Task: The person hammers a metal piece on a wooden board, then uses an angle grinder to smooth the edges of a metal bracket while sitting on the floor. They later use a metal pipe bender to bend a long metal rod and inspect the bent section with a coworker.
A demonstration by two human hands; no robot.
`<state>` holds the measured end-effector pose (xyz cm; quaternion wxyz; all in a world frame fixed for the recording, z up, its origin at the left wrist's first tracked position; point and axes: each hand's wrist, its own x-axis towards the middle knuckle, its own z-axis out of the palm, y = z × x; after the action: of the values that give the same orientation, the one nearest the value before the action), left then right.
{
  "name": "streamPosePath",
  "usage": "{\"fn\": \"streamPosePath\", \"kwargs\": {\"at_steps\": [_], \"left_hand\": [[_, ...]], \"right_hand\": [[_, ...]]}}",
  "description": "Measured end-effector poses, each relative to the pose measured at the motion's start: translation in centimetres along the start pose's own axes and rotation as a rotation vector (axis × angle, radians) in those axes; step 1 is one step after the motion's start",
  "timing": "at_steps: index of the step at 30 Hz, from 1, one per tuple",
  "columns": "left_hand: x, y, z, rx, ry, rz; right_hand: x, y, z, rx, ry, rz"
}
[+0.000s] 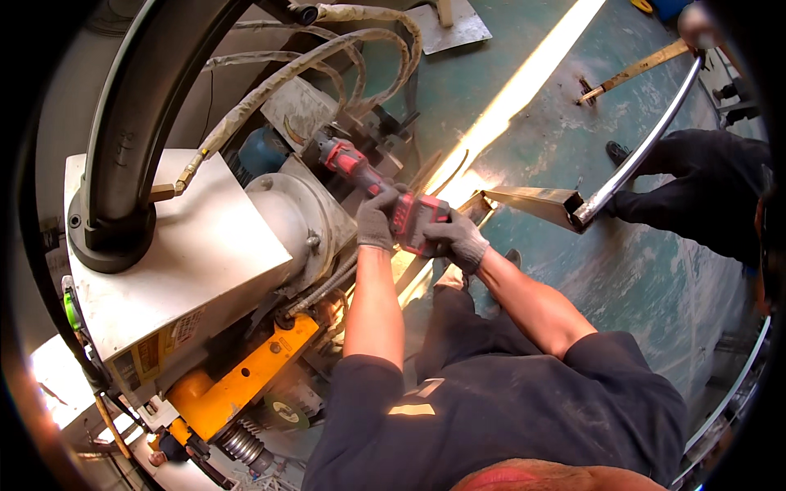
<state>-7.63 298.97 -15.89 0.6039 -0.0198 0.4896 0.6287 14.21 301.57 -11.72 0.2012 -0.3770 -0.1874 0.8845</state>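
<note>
A worker in grey knit gloves grips a red cordless power tool [385, 192] with both hands beside a grey metal machine housing [196, 245]. The left hand [376, 219] has its grip closed around the tool's body; the right hand [458, 239] has its grip closed on the red rear end near the battery. The tool's nose points up and left into the machine, close under a bundle of pale hoses [327, 49] that loop over the top. A yellow bracket [246, 372] sits low on the machine's front. On the green floor [622, 270] to the right, a bent chrome tube [647, 139] meets a rectangular steel section [536, 200], near another person's dark trouser leg [696, 184].
</note>
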Motion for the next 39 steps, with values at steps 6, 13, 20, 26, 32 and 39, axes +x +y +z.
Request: {"fn": "streamPosePath", "kwargs": {"at_steps": [6, 13, 20, 26, 32, 39], "left_hand": [[-2.5, -2.7, -0.4, 0.25, 0.523, 0.273], [-5.8, -13.3, -11.2, 0.298, 0.47, -0.053], [-7.6, -13.9, -9.2, 0.341, 0.595, 0.053], [-8.6, -12.4, -6.4, 0.369, 0.533, 0.148], [-9.4, -14.3, -7.9, 0.586, 0.505, 0.188], [-13.7, -18.1, -10.4, 1.391, 0.454, 0.146]], "right_hand": [[7.9, 0.4, 5.3, -0.524, 0.307, -0.358], [13.7, 4.2, 4.5, -0.933, 0.305, -0.341], [10.2, 2.1, 3.0, -0.982, 0.356, -0.36], [12.5, 6.8, 2.4, -1.306, 0.354, -0.595], [11.6, 8.4, 4.3, -1.199, 0.497, -0.508], [9.1, 6.1, 6.8, -1.03, 0.205, -0.292]]}}
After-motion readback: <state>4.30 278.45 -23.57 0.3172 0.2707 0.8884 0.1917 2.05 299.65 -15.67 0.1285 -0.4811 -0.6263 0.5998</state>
